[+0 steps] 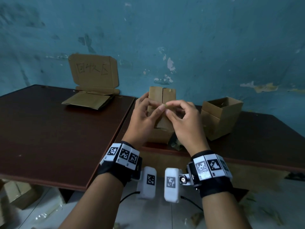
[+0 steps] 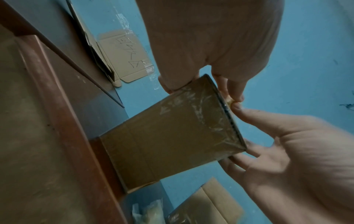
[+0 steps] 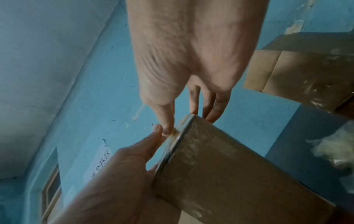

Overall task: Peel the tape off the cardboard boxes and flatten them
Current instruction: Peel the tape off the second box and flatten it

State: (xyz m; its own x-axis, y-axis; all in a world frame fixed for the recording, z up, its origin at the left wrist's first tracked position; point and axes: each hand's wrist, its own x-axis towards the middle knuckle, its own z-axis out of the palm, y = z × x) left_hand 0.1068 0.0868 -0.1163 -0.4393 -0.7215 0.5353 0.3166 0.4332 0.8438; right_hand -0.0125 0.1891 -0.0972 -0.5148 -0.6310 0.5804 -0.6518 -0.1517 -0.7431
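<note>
Peeling blue-painted wall [image 1: 198, 38] fills the bkgd. Two dark brown wooden tabletops [image 1: 49, 129] butt at an angle in front of it. On the left top, against the wall: flattened brown cardboard sheets [image 1: 89, 100] w/ an upright cardboard sign bearing handwritten characters [image 1: 93, 70] behind them. On the right top: open-topped brown cardboard box [image 1: 221, 118], tilted, just right of the hands.

Task box: small brown cardboard box w/ clear tape over it [image 1: 162, 96], standing on end at the near edge of the right tabletop, between both hands, its closed flaps facing the person. Wrist views show wrinkled clear tape wrapped over its top edge and down the side.

Left hand [image 1: 145, 119]: fingers curled round the box's left side, thumb reaching across the front, tip meeting the right hand's pinch. It grasps the box.

Right hand [image 1: 186, 124]: thumb + index pinch a small yellowish bit of tape [image 1: 166, 105] at the box's front seam; other fingers lie curled behind/beside the box edge.

Both wrists carry black bands w/ white square-code marker blocks [image 1: 123, 155]. Crumpled tape scraps [image 3: 333, 150] lie on the tabletop by the box.
</note>
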